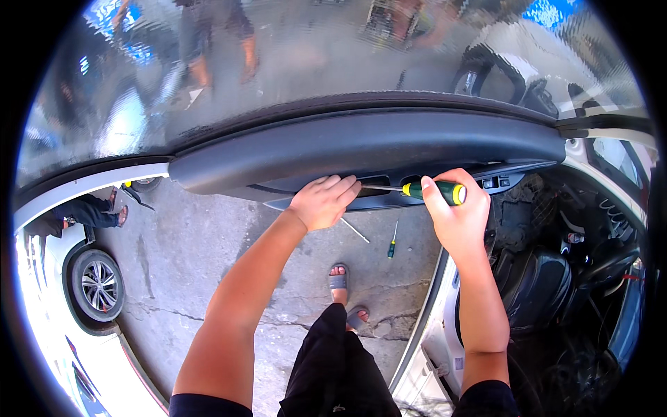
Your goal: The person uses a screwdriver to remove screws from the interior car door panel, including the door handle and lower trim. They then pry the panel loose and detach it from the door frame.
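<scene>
My right hand grips a screwdriver by its green and yellow handle. Its metal shaft lies nearly level, pointing left into the recess of a dark car door panel. Beside the shaft's end, my left hand holds the panel at the recess, fingers bent and close together. Where the screwdriver tip ends is hidden by the left fingertips and the recess. Window switches sit in the panel to the right of my right hand.
A second screwdriver and a thin metal rod lie on the concrete floor below the door. The car's seat is at right. A white car with a wheel stands left, near another person's legs. Reflective window glass rises above the panel.
</scene>
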Demonstrator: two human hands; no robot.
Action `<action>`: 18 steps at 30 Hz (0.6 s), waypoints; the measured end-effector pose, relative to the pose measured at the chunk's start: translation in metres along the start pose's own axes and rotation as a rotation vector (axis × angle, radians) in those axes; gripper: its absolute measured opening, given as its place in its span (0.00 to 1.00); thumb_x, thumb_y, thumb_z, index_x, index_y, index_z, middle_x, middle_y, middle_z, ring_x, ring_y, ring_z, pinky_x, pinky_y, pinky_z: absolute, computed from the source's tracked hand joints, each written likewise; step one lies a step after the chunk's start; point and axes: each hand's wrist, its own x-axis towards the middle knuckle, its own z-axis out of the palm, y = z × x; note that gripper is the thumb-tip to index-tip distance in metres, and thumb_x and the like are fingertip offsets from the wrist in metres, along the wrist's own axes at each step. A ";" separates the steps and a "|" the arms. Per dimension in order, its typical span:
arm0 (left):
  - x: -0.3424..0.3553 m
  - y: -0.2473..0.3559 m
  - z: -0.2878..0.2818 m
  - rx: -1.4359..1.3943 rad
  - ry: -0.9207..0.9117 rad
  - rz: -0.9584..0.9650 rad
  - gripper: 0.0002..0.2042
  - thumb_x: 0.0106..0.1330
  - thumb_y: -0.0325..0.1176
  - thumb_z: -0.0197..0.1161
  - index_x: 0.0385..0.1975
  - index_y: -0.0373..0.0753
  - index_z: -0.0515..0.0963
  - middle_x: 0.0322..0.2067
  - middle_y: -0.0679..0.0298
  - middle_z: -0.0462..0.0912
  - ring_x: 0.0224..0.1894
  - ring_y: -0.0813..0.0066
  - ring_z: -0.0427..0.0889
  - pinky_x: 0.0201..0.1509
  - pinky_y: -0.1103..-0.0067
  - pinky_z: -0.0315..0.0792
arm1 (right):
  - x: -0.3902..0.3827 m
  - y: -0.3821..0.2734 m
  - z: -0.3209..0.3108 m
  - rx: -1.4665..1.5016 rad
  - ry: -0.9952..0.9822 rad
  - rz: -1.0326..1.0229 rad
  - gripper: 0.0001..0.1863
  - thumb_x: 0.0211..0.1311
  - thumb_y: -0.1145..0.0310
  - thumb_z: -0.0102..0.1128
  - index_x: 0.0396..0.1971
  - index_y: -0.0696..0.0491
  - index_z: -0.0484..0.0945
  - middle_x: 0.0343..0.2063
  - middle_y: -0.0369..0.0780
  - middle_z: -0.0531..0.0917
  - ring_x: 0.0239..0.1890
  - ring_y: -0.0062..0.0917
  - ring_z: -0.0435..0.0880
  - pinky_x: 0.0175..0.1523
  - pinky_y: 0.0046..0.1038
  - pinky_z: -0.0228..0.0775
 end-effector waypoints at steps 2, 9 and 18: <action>0.000 0.001 0.000 0.003 -0.016 -0.011 0.27 0.51 0.31 0.68 0.55 0.38 0.75 0.56 0.59 0.75 0.47 0.64 0.77 0.55 0.71 0.75 | -0.005 -0.005 -0.003 -0.013 0.034 -0.044 0.14 0.54 0.64 0.74 0.27 0.59 0.81 0.19 0.43 0.83 0.21 0.28 0.84 0.30 0.27 0.74; 0.001 0.001 -0.002 0.007 -0.049 -0.043 0.26 0.51 0.31 0.68 0.53 0.36 0.76 0.55 0.59 0.76 0.50 0.64 0.78 0.56 0.71 0.75 | -0.006 0.017 0.022 -0.179 -0.015 -0.145 0.15 0.52 0.63 0.75 0.25 0.58 0.79 0.20 0.47 0.82 0.23 0.42 0.84 0.30 0.33 0.76; 0.000 0.001 -0.001 0.006 -0.015 -0.057 0.26 0.50 0.31 0.68 0.53 0.36 0.75 0.54 0.59 0.76 0.51 0.63 0.78 0.56 0.71 0.75 | -0.009 0.011 0.010 0.031 0.034 0.022 0.13 0.54 0.65 0.75 0.28 0.59 0.81 0.19 0.43 0.83 0.23 0.25 0.86 0.31 0.24 0.76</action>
